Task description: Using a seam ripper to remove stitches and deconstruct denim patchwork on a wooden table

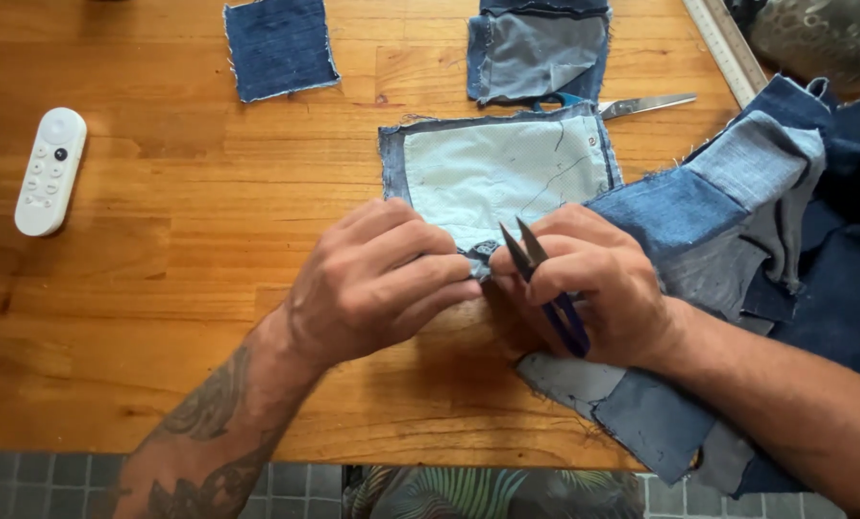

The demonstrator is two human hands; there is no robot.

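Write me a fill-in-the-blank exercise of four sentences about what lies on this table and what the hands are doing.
1. The right hand holds small thread snips with their blades pointing ____ from the person.
2. The left hand pinches the near edge of a denim patch whose lining is light ____.
3. A white ____ lies near the left edge of the wooden table.
4. Beyond the patch, the metal ____ of a pair of scissors pokes out.

Missing words: away; blue; remote control; blade

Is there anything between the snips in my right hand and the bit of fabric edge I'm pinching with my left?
Nothing visible. The thread snips in the right hand point their open blades straight at the fabric edge pinched by the left hand, with only a small bare gap between them.
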